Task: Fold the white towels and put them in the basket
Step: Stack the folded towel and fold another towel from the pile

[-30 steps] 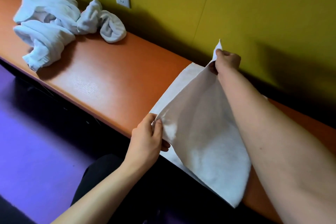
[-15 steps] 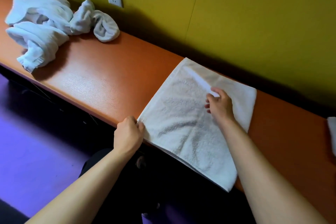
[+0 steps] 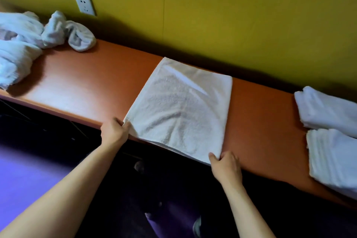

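A white towel [image 3: 181, 106] lies flat, folded once, across the orange bench [image 3: 81, 87], its near edge hanging slightly over the front. My left hand [image 3: 114, 133] pinches the towel's near left corner. My right hand [image 3: 226, 164] pinches its near right corner. A heap of unfolded white towels [image 3: 25, 44] sits at the bench's far left. Two folded white towels lie at the right: one farther back [image 3: 328, 110], one nearer [image 3: 334, 160]. No basket is in view.
A yellow wall with a white power socket [image 3: 85, 5] runs behind the bench. Below the bench's front edge is dark space and a purple floor [image 3: 29, 176]. Bare bench surface shows on both sides of the flat towel.
The lifted half of the towel was laid down flat. My right hand came from the towel's middle to its near right corner. The view shifted right, revealing the folded towels.
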Tool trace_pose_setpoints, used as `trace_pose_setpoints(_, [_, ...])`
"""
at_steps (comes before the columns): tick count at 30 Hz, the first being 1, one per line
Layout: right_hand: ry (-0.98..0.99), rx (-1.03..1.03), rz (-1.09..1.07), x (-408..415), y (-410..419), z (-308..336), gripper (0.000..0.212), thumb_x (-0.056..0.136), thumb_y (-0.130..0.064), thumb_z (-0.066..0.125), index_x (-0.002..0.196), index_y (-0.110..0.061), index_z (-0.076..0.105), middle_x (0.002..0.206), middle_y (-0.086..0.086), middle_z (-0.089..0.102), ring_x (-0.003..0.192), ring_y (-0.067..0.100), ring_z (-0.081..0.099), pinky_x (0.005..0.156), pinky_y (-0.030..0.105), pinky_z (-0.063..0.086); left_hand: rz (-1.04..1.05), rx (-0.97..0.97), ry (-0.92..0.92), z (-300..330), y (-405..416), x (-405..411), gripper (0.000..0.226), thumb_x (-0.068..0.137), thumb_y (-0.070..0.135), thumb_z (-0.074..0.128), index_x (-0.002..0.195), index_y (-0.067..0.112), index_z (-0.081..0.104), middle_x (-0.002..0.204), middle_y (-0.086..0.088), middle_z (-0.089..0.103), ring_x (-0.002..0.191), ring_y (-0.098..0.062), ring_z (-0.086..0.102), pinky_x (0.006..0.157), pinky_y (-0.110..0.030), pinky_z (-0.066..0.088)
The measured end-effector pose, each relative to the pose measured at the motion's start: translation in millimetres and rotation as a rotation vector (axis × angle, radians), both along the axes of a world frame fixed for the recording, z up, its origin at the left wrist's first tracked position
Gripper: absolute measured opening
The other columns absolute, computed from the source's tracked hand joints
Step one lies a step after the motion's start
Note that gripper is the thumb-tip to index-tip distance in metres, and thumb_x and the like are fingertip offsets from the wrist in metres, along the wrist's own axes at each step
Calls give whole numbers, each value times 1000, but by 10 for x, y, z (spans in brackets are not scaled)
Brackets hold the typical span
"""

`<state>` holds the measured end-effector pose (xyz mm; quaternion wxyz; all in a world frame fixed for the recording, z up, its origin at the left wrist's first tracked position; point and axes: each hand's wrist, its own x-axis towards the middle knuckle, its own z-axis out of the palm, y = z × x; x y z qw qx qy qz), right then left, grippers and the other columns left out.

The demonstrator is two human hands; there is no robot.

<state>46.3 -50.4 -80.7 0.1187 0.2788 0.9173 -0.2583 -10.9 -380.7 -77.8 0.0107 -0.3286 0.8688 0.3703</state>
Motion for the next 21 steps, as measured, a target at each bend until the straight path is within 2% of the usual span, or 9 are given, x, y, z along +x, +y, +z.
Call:
trace_pose_setpoints(4, [127,-194,-96,-12,33,69,25,98,-21,56,112,0,55,118,25,63,107,39,62,89,39,46,-7,114,52,110,30,41,25,92,34,66,97,10,60,88,-8,67,91,-33,66,69,-33,42])
trace_pose_setpoints(6, [239,-304,-171,0,129,158,18,99,-16,53,111,-3,51,104,19,68,86,33,71,82,38,52,-27,177,101,217,69,118,20,92,33,67,101,16,58,90,-6,71,82,-28,70,65,-32,49])
trace_pose_setpoints(7, [290,-332,-194,19,182,210,17,100,-16,52,112,-5,51,93,12,70,71,24,72,75,33,53,-25,250,145,276,91,174,16,92,28,67,102,19,58,91,-8,73,76,-27,73,65,-32,55])
trace_pose_setpoints(9, [410,-349,-206,77,285,301,18,99,-17,55,115,-10,51,75,-2,67,50,8,66,61,19,47,-25,445,229,398,139,319,18,94,20,65,110,24,58,93,-11,74,66,-26,75,59,-35,61])
trace_pose_setpoints(10, [474,-375,-209,115,325,343,20,98,-17,57,117,-16,50,70,-4,66,47,9,65,57,18,46,-39,506,260,449,169,392,22,96,18,64,115,27,59,94,-12,73,65,-27,75,57,-34,62])
trace_pose_setpoints(12, [560,-468,-209,201,402,408,21,97,-18,58,116,-27,52,69,-3,69,47,15,65,54,26,48,-62,557,294,539,250,551,26,98,14,58,117,31,63,96,-11,70,65,-26,74,58,-34,62])
trace_pose_setpoints(16, [660,-605,-203,383,569,482,12,98,-13,59,92,-21,65,77,0,71,48,13,63,52,21,50,9,691,343,649,392,854,29,96,1,48,95,13,75,99,-13,67,58,-16,66,53,-26,57])
trace_pose_setpoints(19, [691,-709,-225,528,707,537,10,94,-17,68,88,-25,71,84,-4,76,73,12,69,71,21,54,-50,831,378,698,401,1084,36,90,-10,51,106,12,74,96,-12,69,69,-14,65,58,-20,56])
trace_pose_setpoints(21, [670,-850,-185,597,794,584,14,89,-15,74,98,-26,72,96,-2,77,90,11,70,83,23,54,-153,792,395,689,382,1198,43,88,-11,58,113,20,73,101,-3,75,76,-11,67,65,-18,56])
